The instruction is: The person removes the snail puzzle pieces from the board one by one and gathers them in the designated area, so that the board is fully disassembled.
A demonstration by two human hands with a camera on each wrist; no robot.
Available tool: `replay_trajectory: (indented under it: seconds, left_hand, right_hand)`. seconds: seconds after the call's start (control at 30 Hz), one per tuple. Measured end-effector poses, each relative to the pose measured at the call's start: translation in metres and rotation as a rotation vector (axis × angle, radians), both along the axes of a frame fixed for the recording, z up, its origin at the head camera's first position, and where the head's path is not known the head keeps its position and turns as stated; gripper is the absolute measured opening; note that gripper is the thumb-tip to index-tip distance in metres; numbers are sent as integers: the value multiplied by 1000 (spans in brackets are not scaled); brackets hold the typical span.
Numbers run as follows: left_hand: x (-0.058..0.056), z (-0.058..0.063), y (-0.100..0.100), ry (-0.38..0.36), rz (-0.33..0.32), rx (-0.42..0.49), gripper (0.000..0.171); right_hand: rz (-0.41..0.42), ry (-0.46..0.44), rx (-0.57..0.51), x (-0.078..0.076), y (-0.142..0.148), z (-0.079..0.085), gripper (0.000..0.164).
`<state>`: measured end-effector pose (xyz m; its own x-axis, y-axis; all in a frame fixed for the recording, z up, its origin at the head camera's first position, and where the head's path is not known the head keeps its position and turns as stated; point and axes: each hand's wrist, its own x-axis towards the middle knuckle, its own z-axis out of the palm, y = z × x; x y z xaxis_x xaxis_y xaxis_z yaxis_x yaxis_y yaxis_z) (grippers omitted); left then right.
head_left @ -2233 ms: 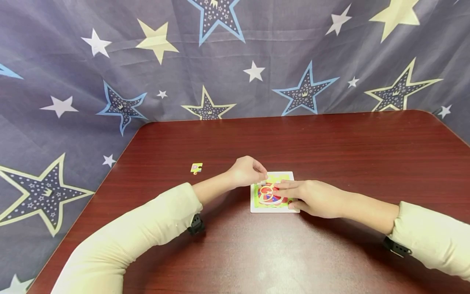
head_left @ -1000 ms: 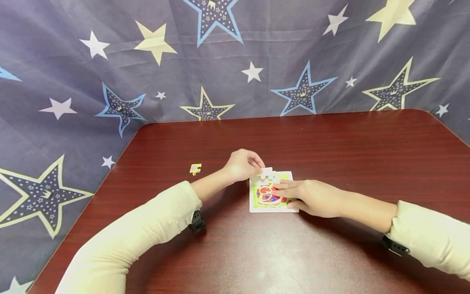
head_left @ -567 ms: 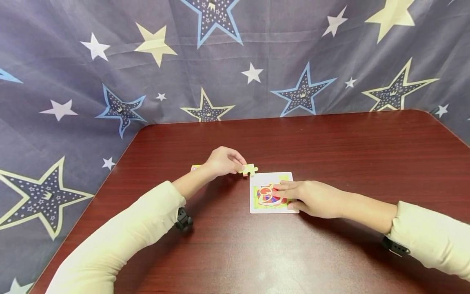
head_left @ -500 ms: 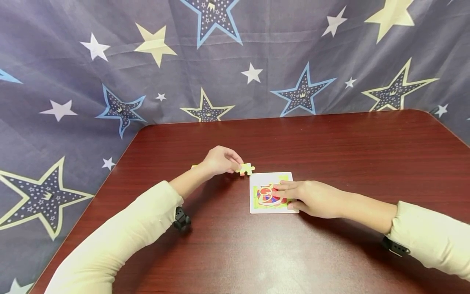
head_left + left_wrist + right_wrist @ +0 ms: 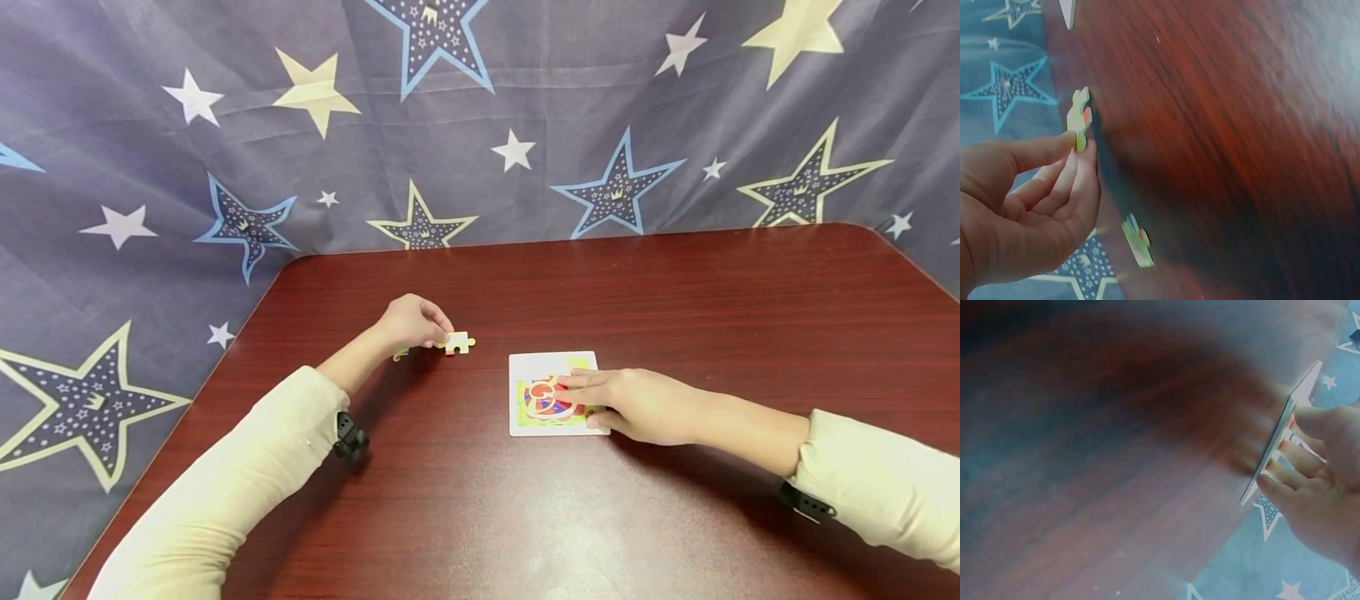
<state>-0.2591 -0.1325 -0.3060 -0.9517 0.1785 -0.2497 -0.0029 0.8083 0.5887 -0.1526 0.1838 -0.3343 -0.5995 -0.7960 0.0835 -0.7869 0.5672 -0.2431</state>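
My left hand (image 5: 411, 322) pinches a yellow jigsaw puzzle piece (image 5: 459, 343) between thumb and fingers, with its knob pointing right. The same piece (image 5: 1079, 120) shows edge-on in the left wrist view, and a shadow falls on the table beside it. A second puzzle piece (image 5: 1139, 241) lies on the table below the left hand; in the head view that hand mostly covers it. My right hand (image 5: 651, 407) rests with extended fingers on the right side of a white-framed puzzle board (image 5: 529, 363), covering part of its red, blue and yellow picture. The board's upper-left area is bare white.
The dark red wooden table (image 5: 675, 308) spreads around the board on all sides. Behind its far and left edges hangs a grey-blue cloth (image 5: 480, 108) with stars. Black straps with devices (image 5: 349, 435) sit at both wrists, below cream sleeves.
The left hand has lifted the puzzle piece off the board's upper-left area and carried it left, towards the second piece. My right hand has stayed on the board.
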Motion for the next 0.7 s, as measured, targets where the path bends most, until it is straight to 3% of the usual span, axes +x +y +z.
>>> replay_trajectory:
  seconds: [0.27, 0.7]
  left_hand:
    - [-4, -5, -12, 179, -80, -159, 10]
    - [-4, -8, -11, 212, -142, -184, 10]
  right_hand:
    - [-8, 4, 8, -1, -1, 0, 44]
    - [-7, 8, 5, 0, 0, 0, 44]
